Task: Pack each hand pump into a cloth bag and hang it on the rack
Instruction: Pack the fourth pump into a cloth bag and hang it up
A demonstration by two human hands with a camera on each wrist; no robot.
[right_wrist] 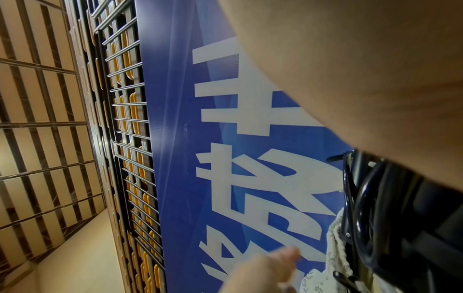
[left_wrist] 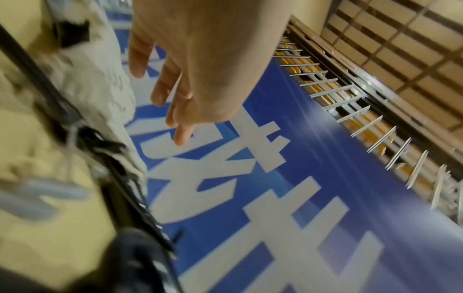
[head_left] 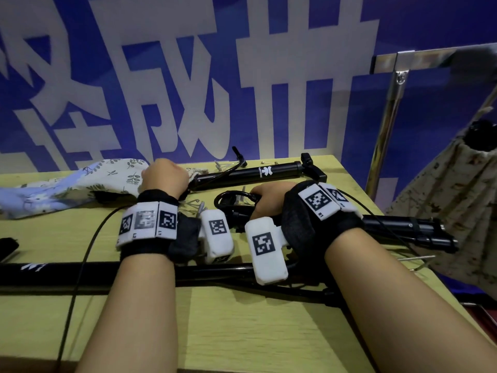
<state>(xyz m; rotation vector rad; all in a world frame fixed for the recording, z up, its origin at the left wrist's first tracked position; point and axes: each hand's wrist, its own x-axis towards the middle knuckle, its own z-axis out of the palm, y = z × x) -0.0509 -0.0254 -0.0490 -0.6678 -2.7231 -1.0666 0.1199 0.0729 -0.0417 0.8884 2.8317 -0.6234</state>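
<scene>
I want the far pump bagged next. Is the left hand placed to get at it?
Probably yes: the left hand sits at the cloth bag, beside the far pump, with nothing between them.

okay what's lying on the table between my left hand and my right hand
In the head view, a few small pale plastic pieces lie on the table between the left hand and the right hand, beside a pump's coiled black hose.

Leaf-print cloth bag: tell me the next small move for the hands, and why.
Probably spread the mouth of the leaf-print cloth bag with the left hand, which is at that mouth with fingers relaxed. The right hand already grips the hose end of a black hand pump lying on the yellow-green table, beside the bag, ready to feed in.
</scene>
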